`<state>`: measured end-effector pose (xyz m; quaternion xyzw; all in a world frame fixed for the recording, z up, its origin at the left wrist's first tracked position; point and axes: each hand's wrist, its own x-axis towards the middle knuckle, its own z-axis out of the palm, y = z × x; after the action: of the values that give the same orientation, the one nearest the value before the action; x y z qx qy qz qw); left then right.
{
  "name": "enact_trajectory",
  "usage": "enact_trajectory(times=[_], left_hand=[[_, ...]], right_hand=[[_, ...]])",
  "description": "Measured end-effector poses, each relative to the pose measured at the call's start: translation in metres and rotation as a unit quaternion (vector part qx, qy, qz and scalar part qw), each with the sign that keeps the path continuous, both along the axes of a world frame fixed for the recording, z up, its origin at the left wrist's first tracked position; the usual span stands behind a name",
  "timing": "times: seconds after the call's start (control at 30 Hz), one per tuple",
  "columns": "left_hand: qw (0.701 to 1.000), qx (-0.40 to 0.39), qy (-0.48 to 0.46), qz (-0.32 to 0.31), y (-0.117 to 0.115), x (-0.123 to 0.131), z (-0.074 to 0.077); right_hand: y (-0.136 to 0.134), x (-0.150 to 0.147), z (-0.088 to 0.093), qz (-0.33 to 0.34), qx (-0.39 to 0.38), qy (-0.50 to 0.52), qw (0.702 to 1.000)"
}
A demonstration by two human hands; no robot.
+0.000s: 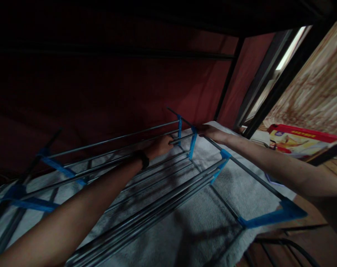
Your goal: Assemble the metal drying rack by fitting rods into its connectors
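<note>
A rack of grey metal tubes (pixel 168 193) joined by blue plastic connectors (pixel 225 153), like a shoe rack, lies on its side across a pale towel-like cloth (pixel 226 200). My left hand (pixel 161 145), a black band at its wrist, is closed around one of the long tubes near the rack's far end. Close by, my right hand (pixel 210 132) grips the side pole beside a blue connector (pixel 194 130); its fingertips are partly hidden. Several long tubes run toward the connectors at the left end (pixel 16 192).
Behind the rack stands a dark red wall (pixel 129 89). A dark metal frame (pixel 226 81) rises around the cloth. At right are a red and yellow box (pixel 302 139) and a corrugated sheet wall (pixel 318 85). Curved black metal bars (pixel 285 243) sit below.
</note>
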<state>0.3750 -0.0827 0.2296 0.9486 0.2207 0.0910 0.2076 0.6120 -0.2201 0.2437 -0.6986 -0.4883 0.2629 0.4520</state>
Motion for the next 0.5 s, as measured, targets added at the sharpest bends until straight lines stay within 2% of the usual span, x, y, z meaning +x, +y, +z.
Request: enact_trajectory(times=[0.17, 0.33, 0.5], left_hand=[[0.999, -0.026, -0.027, -0.002, -0.007, 0.008, 0.000], [0.998, -0.025, -0.059, 0.016, -0.009, 0.018, -0.003], [0.999, -0.003, -0.044, 0.024, -0.008, 0.023, -0.004]], right_hand=[[0.005, -0.001, -0.010, -0.028, 0.020, 0.079, 0.996], [0.005, -0.005, -0.012, -0.036, 0.029, 0.078, 0.996], [0.002, -0.010, -0.012, -0.024, 0.013, 0.090, 0.996]])
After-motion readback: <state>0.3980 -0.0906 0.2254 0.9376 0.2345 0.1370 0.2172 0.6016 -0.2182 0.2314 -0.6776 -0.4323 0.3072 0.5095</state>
